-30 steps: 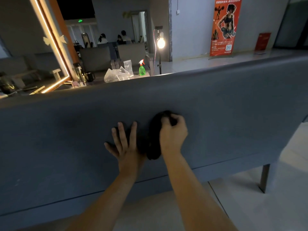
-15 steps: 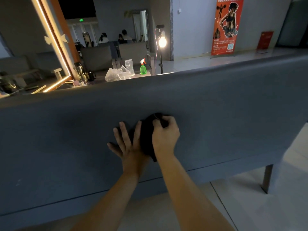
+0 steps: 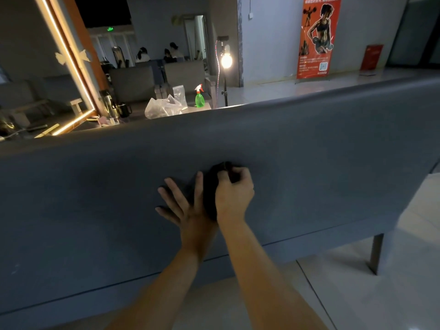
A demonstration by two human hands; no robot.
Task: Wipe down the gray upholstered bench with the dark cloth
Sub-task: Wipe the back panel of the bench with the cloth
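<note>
Dark cloth shows only partly beneath the gripping right hand.

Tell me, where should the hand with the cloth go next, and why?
Probably slide it rightward along the bench. The right hand grips the bunched cloth against it, the left hand lies flat close on its left, and much bench stretches to the right.

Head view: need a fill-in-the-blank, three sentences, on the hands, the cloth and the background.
1. Of the left hand and the right hand, the one gripping the dark cloth is the ____.
2. The other hand lies flat on the gray bench, holding ____.
3. The spray bottle beyond the bench is ____ in colour.

Missing words: right; nothing; green.
</note>
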